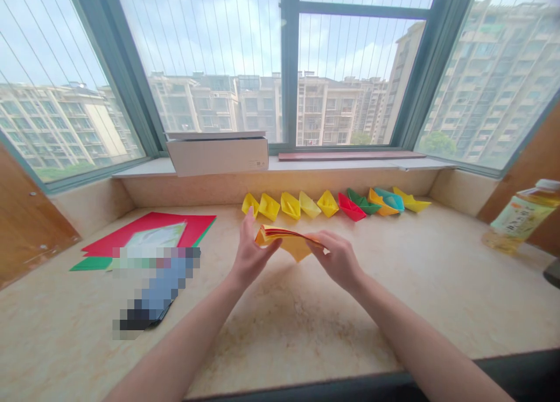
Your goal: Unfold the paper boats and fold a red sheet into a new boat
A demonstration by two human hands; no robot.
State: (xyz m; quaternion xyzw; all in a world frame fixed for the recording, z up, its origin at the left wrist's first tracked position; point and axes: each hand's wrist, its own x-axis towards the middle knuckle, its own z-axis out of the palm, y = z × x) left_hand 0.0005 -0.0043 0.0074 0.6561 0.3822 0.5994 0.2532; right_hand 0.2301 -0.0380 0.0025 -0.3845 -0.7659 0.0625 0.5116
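Head view, folded yellow-orange paper (292, 241), reddish layered edge (280, 231), pointed lower flap (298, 252), both hands (250, 251) (340, 259) gripping it

Smooth folded paper (297, 249), clear plastic bottle (524, 216)

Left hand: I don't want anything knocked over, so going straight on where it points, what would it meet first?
The left hand would probably meet the leftmost yellow boat first, though depth is unclear.
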